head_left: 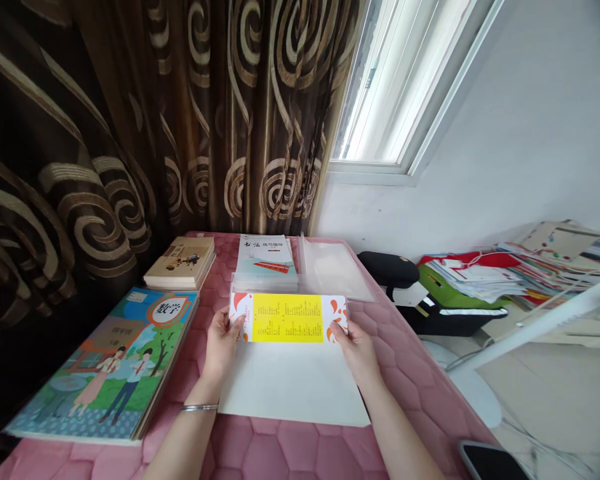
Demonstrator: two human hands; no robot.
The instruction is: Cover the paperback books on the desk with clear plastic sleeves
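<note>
In the head view, a printed strip (287, 319) with a yellow middle and white ends with orange-red shapes lies across the far end of a white sheet (290, 380). I cannot tell whether sheet and strip are parts of one book. My left hand (223, 337) pinches the strip's left end, with the thumb on top. At the right end, my right hand (353, 347) grips it the same way. Clear plastic (266, 283) shows just beyond the strip. Behind that lies a stack of books (265, 253) with a pale cover and a red drawing.
Several textbooks (115, 373) with a blue-green cover lie at the left, and small tan books (183, 262) behind them. Clear plastic covers (333, 267) lie at the back right of the pink quilted surface (280, 450). A phone (490, 461) is at the near right edge.
</note>
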